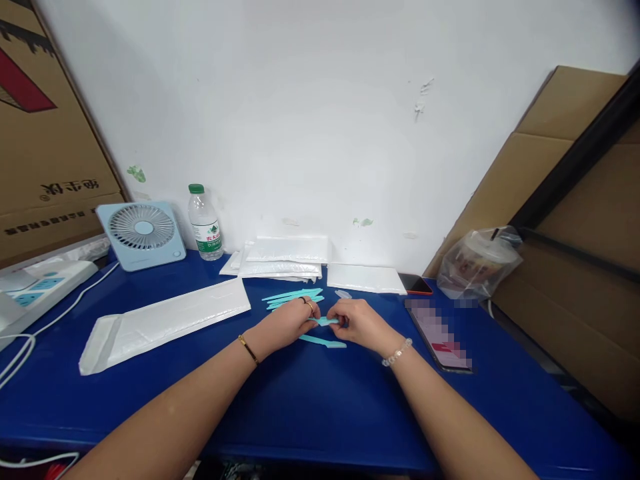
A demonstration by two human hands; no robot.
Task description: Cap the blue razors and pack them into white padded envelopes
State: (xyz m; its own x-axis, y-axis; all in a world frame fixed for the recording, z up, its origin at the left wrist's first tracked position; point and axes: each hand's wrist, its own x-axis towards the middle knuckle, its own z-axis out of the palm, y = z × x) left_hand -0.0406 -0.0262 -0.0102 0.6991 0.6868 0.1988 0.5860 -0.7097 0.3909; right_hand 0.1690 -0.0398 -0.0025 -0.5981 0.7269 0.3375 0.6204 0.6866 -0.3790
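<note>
In the middle of the blue table, my left hand [293, 319] and my right hand [357, 321] pinch a small teal piece [325, 321] between them, which looks like a slim plastic eyebrow razor. Fingers cover both its ends. Just under the hands, one more teal razor-shaped stick [325, 342] lies flat, partly hidden by the left hand. Behind my left hand is a loose pile of the same teal sticks [295, 297]. A small clear plastic piece [343, 294] rests beyond my right hand.
White padded mailers [287, 250] are stacked by the wall, with one long mailer [170, 323] at left. A fan [144, 233], a water bottle [205, 227] and a power strip [43, 293] stand left. Phones [440, 337] and a bagged drink cup [477, 263] are right.
</note>
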